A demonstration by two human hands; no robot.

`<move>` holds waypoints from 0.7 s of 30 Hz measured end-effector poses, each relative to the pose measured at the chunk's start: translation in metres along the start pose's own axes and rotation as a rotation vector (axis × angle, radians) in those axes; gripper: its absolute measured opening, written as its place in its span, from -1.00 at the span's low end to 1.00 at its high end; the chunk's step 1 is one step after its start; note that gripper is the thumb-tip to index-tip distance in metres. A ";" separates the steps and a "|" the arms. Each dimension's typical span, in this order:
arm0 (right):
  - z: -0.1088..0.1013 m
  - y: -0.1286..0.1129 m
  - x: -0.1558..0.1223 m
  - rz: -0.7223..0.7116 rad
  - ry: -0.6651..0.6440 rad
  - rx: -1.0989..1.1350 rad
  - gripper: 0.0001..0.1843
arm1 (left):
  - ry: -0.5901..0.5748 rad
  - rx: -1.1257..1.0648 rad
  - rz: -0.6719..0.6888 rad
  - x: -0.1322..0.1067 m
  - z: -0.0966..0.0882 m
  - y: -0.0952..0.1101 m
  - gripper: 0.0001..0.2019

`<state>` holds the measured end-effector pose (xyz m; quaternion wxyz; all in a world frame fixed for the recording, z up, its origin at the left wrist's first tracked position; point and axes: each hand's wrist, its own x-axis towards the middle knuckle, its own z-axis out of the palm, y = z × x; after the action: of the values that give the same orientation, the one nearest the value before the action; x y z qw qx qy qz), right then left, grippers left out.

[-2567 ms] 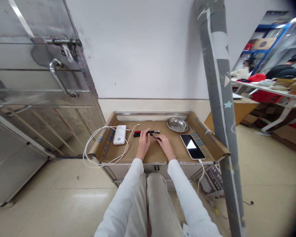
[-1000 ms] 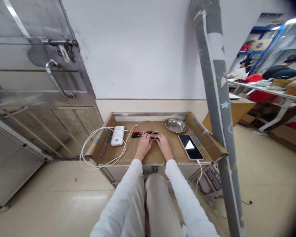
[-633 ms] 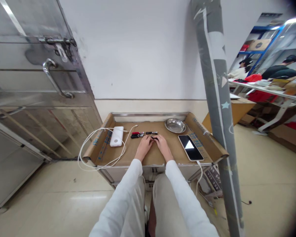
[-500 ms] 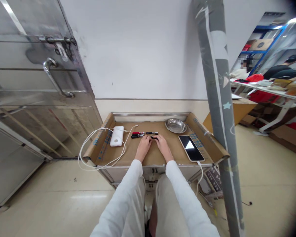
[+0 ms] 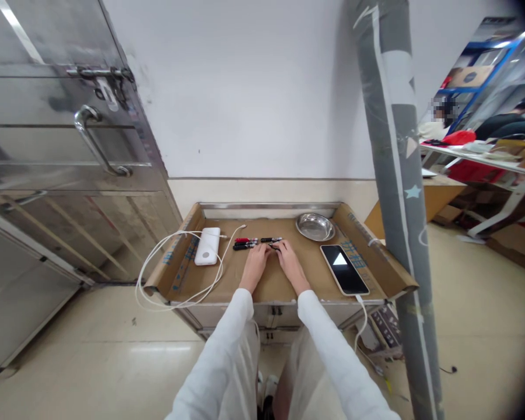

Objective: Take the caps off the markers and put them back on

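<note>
Over the middle of the brown cardboard-lined table top (image 5: 227, 286), my left hand (image 5: 256, 263) and my right hand (image 5: 290, 262) are close together, fingertips nearly meeting. Both are closed on a slim black marker (image 5: 275, 248), mostly hidden by the fingers. Just beyond my left hand lie a red marker (image 5: 245, 240) and black markers (image 5: 244, 247), side by side. Another black marker (image 5: 271, 239) lies just past my fingertips.
A white power bank (image 5: 207, 246) with a looped white cable (image 5: 140, 274) is at the left. To the right are a round metal dish (image 5: 315, 227) and a phone (image 5: 344, 270) on a cable. A tall grey wrapped roll (image 5: 398, 175) leans beside the table. People sit far right.
The view has shifted slightly. My hands stay together around the black marker, with the fingers moving only a little. The other markers lie where they were.
</note>
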<state>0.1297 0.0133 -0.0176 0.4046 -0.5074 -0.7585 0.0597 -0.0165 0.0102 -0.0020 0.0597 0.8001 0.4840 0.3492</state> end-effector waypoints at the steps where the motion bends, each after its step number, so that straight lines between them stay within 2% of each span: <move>1: -0.001 -0.001 0.000 -0.005 0.006 -0.027 -0.65 | -0.012 -0.021 -0.011 0.000 -0.001 0.000 -0.86; 7: -0.008 -0.004 0.002 0.034 0.015 -0.192 -0.68 | -0.026 -0.074 -0.098 -0.002 0.000 -0.002 -0.89; 16: -0.012 -0.009 -0.002 0.091 0.074 -0.374 -0.72 | 0.031 0.044 0.005 0.006 0.004 -0.007 -0.89; 21: -0.012 -0.008 -0.001 0.134 0.062 -0.381 -0.76 | 0.053 0.058 -0.033 0.011 0.006 -0.010 -0.92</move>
<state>0.1318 0.0045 -0.0066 0.3194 -0.6258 -0.7077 -0.0737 -0.0169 0.0260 -0.0055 0.0294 0.7839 0.5085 0.3551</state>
